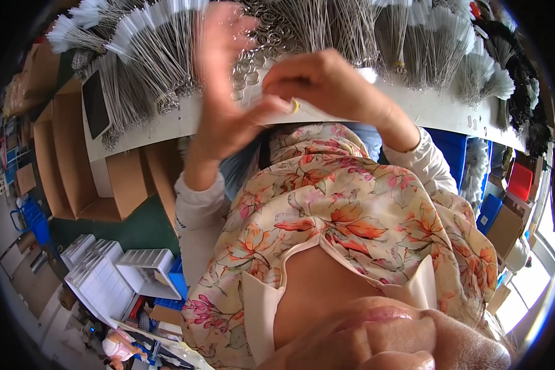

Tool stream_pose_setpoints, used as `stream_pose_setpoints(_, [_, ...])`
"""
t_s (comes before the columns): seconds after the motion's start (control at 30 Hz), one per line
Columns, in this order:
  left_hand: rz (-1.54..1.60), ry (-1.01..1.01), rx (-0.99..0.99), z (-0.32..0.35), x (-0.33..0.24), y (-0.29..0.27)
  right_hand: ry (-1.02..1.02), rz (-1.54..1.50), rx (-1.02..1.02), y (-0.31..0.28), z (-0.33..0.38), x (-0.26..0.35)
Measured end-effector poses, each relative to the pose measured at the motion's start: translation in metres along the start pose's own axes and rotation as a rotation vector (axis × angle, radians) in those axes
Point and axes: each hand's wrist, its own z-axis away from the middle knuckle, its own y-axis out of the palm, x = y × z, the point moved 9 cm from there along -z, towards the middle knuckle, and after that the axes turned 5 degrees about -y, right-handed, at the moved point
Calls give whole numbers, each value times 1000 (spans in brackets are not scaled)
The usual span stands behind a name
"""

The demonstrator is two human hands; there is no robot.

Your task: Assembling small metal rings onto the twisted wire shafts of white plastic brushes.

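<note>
My left hand [222,92] is raised over the table edge, blurred by motion, its fingers spread and its thumb pointing right. A small yellow piece [295,106] shows at the thumb tip; whether it is worn or held I cannot tell. Close by on the right, my right hand [330,83] has its fingers curled together, and what they hold is hidden. A white tuft [367,75] shows just behind that hand. Metal rings [251,78] lie loose between and beyond the hands. Bundles of thin wire-stemmed brushes with white tips [151,55] fill the far side.
The white table [166,126] carries more wire brush bundles [435,52] on the right and a dark phone-like slab [95,105] at the left. Cardboard boxes [74,154] and white crates [102,280] stand to the left. A blue bin [445,154] is at right. Another person [120,345] is far off.
</note>
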Motion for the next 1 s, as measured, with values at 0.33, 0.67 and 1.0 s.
stream_pose_setpoints(0.33, [18,-109,224,38,-7,26,537,-780,372,49,54,-19])
stream_pose_setpoints(0.67, [-636,46,98,23,61,44,485,254,121,-45,101,-63])
stream_pose_setpoints(1.0, [-401,-262,-18,15,87,13,315,172,-196,-29,82,-63])
